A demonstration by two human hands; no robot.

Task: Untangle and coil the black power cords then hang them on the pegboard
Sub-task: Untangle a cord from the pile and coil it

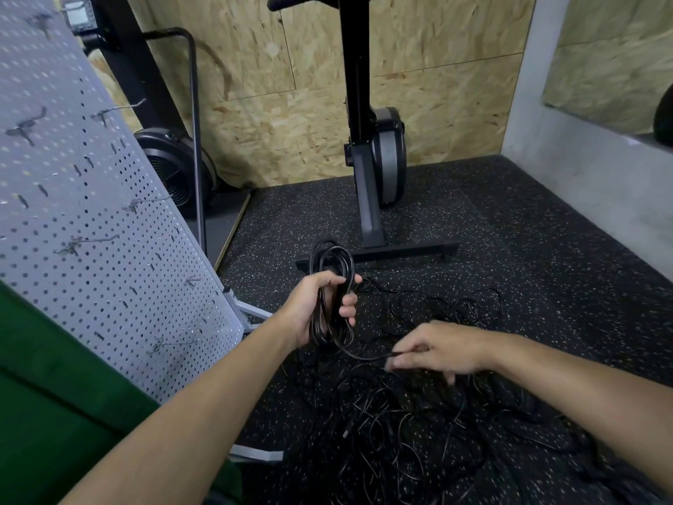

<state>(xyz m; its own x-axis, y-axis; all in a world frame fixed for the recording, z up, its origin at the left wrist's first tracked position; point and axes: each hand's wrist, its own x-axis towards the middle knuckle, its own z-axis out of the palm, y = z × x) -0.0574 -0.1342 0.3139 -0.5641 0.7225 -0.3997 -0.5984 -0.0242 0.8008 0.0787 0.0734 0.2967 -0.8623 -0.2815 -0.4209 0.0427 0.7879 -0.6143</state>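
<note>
Head view (only one): left hand [320,308] grips a part-wound coil [333,264] of black cord, fingers wrapped round the loops and held upright above the floor [546,249]. A free strand [364,355] runs from the coil's bottom to the right hand [440,346], which pinches it btw thumb & fingers (blurred, but looks like a real grip). The other cords lie as a tangle [400,431] on the floor below both hands, near the pegboard [91,213] w/ a bare hook [171,342] at left. Risks, my read: can't tell where the strand goes past the right hand. If it goes into the tangle, a hard pull could cinch a knot or drag the pile up. The loops aren't tied, so a slack left grip lets them spring apart. Twist fed in per wrap could kink the coil, so it hangs badly. The machine base [378,249] just behind could snag a swinging loop.
</note>
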